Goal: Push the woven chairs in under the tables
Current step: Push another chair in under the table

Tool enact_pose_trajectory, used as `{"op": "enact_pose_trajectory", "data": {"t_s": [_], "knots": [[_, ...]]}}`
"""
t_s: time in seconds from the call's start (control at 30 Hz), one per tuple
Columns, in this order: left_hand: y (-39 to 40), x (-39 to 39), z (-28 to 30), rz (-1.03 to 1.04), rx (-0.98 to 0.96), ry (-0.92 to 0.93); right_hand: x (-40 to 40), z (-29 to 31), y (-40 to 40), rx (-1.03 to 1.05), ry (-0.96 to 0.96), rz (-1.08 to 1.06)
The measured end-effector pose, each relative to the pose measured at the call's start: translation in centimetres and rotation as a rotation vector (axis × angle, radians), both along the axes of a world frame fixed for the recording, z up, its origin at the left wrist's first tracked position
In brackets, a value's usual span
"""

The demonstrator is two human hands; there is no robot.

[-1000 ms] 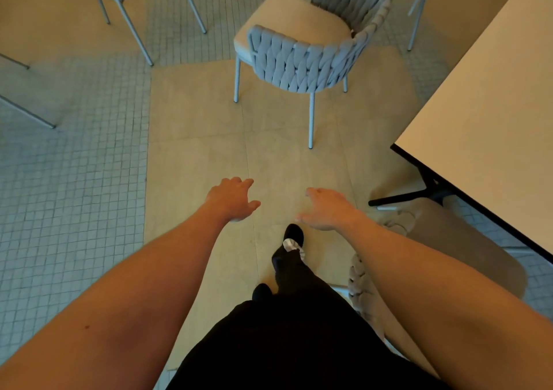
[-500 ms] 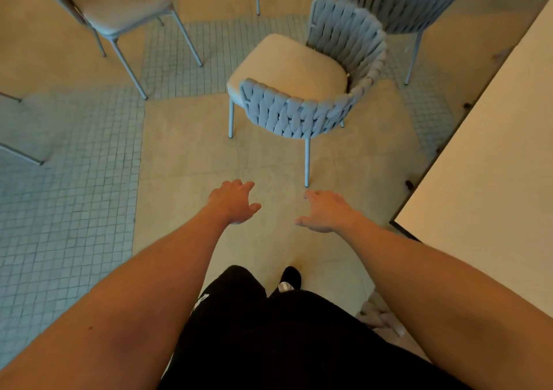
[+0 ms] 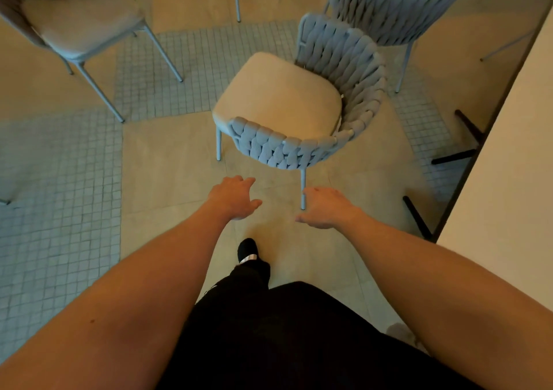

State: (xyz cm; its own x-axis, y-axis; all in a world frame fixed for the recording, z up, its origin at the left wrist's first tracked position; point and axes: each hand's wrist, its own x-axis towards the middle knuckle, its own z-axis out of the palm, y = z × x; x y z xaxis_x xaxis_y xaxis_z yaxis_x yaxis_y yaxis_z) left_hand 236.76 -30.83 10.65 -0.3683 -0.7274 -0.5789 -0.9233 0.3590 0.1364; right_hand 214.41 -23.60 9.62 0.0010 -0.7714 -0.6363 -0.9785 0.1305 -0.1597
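my left hand (image 3: 235, 199) and my right hand (image 3: 324, 208) reach out in front of me, palms down, fingers (image 3: 245, 181) spread loose and holding nothing — neither one touches anything. just beyond them stands the woven chair (image 3: 299, 111), its grey braided back curving round a beige seat cushion, the near part of that back turned towards me. it stands out on the floor (image 3: 167, 156), clear of the desk (image 3: 508, 180) whose pale top runs along my right side. one thin metal leg of the chair comes down just beside my right hand in the picture; whether they touch i cannot tell, though the hand looks to be higher up than the foot of the leg. a second woven chair (image 3: 395, 9) stands right behind the first, backs close together. a third chair (image 3: 80, 24) with a beige seat sits well apart at upper left. dark desk feet (image 3: 452, 156) show on the tiles under the desk edge. below my arms i see my dark trousers and one black shoe (image 3: 247, 249) — set forward on the floor.
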Motion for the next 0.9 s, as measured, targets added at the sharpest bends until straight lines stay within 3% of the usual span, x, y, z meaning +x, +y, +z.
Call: {"op": "enact_pose_trajectory", "data": {"t_s": [0.17,0.27,0.43,0.57,0.7,0.9], "knots": [[-6.1,-1.1,-0.2,0.016,0.045,0.048,-1.2,-0.6,-5.7,0.031,0.035,-0.006],[-8.5,-1.6,-1.0,0.145,0.096,0.132,-1.9,-0.8,-8.2,0.047,0.035,-0.034],[-10.7,-4.6,-1.4,0.606,0.226,0.427,-3.7,-0.9,-11.8,0.054,0.048,-0.064],[-13.0,-7.3,-2.7,1.04,0.375,0.548,-6.2,-1.1,-15.0,0.064,0.031,-0.092],[-15.5,-10.2,-4.6,1.418,0.505,0.669,-9.8,-2.2,-18.4,0.061,0.067,0.017],[-18.8,-14.2,-7.5,1.768,0.571,0.843,-15.8,-5.0,-23.1,0.101,0.129,0.163]]}}
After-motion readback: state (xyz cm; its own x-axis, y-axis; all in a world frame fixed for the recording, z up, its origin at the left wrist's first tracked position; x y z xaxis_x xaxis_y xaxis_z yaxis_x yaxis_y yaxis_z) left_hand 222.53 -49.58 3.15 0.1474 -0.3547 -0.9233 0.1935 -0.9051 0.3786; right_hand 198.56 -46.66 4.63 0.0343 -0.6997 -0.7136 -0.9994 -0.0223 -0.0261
